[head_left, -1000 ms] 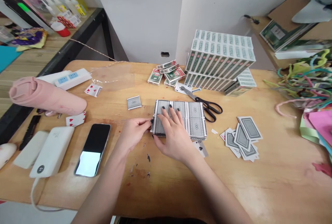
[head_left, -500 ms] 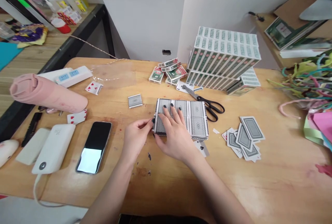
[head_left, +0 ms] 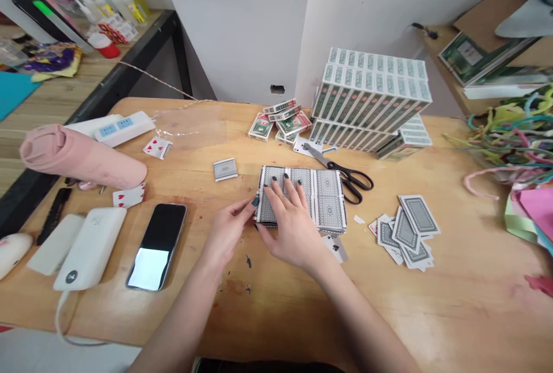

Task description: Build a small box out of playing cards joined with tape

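Observation:
A rectangular block made of grey-backed playing cards [head_left: 329, 197] lies on the table, its pieces joined side by side with white borders. My right hand [head_left: 288, 223] rests flat on its left and middle parts, fingers spread, pressing down. At the block's left edge, my left hand [head_left: 228, 229] has thumb and forefinger pinched together on the border; the fingertips partly hide what they grip. A face-up spade card [head_left: 335, 248] sticks out from under the near edge. Left of the block lies a small folded card piece [head_left: 225, 169].
Black-handled scissors [head_left: 352, 180] lie behind the block. Stacked card boxes [head_left: 371, 96] stand at the back right, with loose card boxes [head_left: 285, 119] beside them. Loose cards [head_left: 408, 232] lie right. A phone [head_left: 158, 246], power bank [head_left: 90, 249] and pink roll [head_left: 82, 157] occupy the left.
My left thumb and fingers have shifted slightly at the block's left edge, the thumbnail now turned more into view. My right hand stays in place on the block.

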`<state>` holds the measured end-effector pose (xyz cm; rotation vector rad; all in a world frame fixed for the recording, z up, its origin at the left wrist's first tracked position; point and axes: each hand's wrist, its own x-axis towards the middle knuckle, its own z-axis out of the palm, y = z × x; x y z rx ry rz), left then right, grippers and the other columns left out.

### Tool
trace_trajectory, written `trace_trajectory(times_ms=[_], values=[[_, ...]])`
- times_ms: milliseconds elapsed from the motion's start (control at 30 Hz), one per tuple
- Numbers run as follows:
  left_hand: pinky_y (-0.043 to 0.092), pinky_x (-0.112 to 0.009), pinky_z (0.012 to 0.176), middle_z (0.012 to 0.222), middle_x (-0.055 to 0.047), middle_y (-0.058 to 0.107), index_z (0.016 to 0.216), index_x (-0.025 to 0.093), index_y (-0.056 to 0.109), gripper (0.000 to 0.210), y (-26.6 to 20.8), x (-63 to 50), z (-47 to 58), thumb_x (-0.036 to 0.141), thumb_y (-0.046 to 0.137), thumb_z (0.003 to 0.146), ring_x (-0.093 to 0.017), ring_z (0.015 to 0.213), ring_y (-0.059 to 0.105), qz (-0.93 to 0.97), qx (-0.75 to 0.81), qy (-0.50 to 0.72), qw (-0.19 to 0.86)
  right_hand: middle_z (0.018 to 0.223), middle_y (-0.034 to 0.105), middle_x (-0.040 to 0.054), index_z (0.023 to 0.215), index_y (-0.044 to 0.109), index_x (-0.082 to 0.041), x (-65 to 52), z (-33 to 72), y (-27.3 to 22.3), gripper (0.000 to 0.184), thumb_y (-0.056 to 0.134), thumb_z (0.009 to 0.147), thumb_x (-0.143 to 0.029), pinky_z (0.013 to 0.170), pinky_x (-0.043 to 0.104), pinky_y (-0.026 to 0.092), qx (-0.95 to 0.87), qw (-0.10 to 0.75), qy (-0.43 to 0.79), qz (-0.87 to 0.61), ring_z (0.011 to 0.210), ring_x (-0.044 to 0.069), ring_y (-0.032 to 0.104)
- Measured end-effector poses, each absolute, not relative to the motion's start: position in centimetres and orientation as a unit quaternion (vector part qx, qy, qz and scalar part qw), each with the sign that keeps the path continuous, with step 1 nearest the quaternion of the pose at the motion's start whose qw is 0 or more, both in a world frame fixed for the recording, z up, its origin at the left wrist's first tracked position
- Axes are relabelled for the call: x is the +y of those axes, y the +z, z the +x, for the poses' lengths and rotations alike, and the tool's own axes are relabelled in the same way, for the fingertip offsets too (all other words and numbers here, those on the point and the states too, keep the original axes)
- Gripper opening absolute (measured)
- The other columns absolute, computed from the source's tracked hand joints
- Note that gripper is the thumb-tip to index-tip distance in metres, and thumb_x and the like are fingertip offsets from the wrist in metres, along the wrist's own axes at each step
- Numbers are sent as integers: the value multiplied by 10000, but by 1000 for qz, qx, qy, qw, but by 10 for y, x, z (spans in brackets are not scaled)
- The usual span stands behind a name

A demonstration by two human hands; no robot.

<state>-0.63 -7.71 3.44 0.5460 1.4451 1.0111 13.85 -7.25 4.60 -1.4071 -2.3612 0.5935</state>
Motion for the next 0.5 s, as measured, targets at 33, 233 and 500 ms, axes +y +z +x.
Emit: trace_trajectory(times_ms=[33, 233, 500], values=[[485, -340, 880, 1010, -76, 741, 928, 168, 748, 309, 33, -79, -4, 366, 733, 692, -244, 983, 650, 256, 637, 440, 579, 1453, 414, 204, 1368, 416, -32, -72, 138, 46, 634, 517, 821, -337, 1127, 619, 179, -828, 163, 210, -494, 1392, 428, 233], [443, -343, 966, 1180, -66, 684, 1112, 179, 692, 342, 31, -93, 9, 345, 571, 838, -245, 1114, 611, 353, 682, 421, 483, 1452, 411, 213, 1373, 402, 0, -72, 139, 48, 646, 516, 820, -312, 1138, 609, 161, -829, 156, 217, -491, 1397, 416, 231], [494, -334, 867, 1024, -80, 735, 879, 169, 736, 241, 42, -90, 4, 345, 682, 723, -242, 1009, 650, 180, 598, 486, 612, 1482, 360, 218, 1370, 428, -74, -72, 139, 45, 725, 614, 771, -436, 1124, 638, 129, -840, 156, 203, -478, 1404, 418, 216]])
